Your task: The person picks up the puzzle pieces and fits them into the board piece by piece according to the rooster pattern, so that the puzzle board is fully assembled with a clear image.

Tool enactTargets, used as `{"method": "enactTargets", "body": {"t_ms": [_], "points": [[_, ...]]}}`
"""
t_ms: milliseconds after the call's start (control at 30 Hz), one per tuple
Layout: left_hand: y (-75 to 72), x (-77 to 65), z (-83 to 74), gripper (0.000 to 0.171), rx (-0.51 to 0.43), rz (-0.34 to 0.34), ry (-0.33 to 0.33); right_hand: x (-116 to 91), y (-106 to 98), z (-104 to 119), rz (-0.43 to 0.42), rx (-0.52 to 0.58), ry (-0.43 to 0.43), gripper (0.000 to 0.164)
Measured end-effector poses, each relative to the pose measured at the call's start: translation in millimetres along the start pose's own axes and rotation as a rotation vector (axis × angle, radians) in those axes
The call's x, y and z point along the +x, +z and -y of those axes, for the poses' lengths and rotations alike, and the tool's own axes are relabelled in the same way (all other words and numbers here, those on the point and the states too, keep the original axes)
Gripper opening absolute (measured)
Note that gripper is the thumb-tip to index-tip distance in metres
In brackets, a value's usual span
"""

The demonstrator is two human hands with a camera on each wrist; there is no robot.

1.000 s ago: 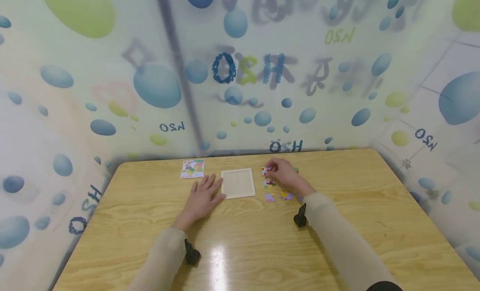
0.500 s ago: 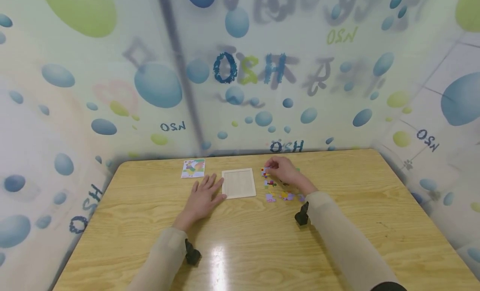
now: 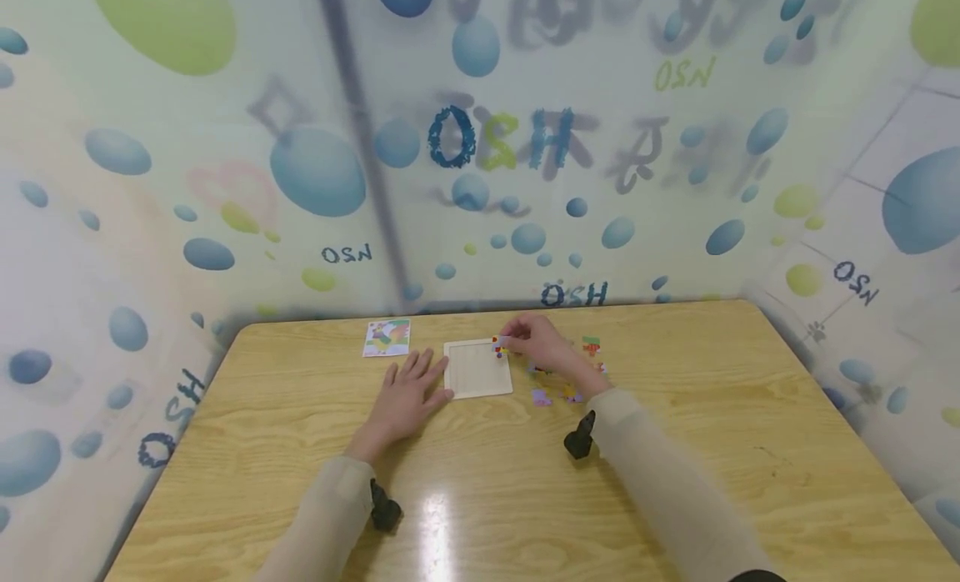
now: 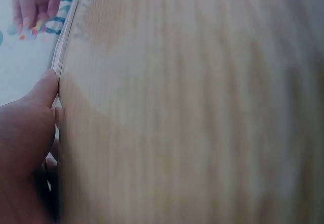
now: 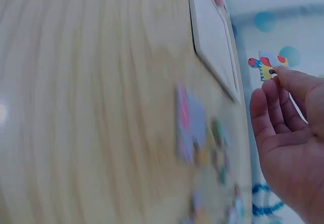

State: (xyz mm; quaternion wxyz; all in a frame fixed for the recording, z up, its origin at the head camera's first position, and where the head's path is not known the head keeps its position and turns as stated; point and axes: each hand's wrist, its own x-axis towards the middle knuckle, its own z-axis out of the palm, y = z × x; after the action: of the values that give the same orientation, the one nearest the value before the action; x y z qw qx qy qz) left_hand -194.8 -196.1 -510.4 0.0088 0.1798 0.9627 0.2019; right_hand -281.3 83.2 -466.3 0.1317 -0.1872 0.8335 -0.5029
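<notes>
Dotted walls (image 3: pixel 420 223) back the table (image 3: pixel 525 490). At the far right corner of the tray (image 3: pixel 477 370), the right hand (image 3: pixel 543 346) pinches a piece (image 5: pixel 267 66), probably light, stiff and best held by its edges; the left hand (image 3: pixel 405 400) lies spread beside the tray's left edge.

The puzzle piece (image 5: pixel 266 69) shows red, yellow and blue, the wood-grained table (image 3: pixel 525 490) yellowish tan.
</notes>
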Motion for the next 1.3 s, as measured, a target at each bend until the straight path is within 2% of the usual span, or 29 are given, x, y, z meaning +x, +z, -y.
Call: {"method": "enactTargets", "body": {"t_ms": [100, 333, 600, 833, 1067, 1300], "points": [[-0.8, -0.5, -1.6, 0.065, -0.006, 0.0, -0.003, 4, 14, 0, 0.004, 0.059, 0.013, 0.012], [-1.5, -0.3, -2.6, 0.064, -0.013, -0.001, -0.002, 14, 41, 3, -0.014, 0.111, 0.001, 0.011], [-5.1, -1.1, -2.7, 0.064, -0.022, -0.006, -0.003, 26, 60, 11, -0.045, 0.116, 0.029, 0.013], [-5.1, 0.2, -1.9, 0.064, -0.021, -0.006, -0.003, 33, 72, 12, -0.082, 0.04, 0.062, 0.011], [-7.4, -0.6, -7.9, 0.063, -0.024, 0.01, -0.003, 32, 75, 14, -0.103, -0.04, 0.063, 0.011], [-4.5, 0.0, -3.4, 0.064, -0.032, -0.004, -0.006, 37, 79, 17, -0.103, -0.119, 0.071, 0.011]]}}
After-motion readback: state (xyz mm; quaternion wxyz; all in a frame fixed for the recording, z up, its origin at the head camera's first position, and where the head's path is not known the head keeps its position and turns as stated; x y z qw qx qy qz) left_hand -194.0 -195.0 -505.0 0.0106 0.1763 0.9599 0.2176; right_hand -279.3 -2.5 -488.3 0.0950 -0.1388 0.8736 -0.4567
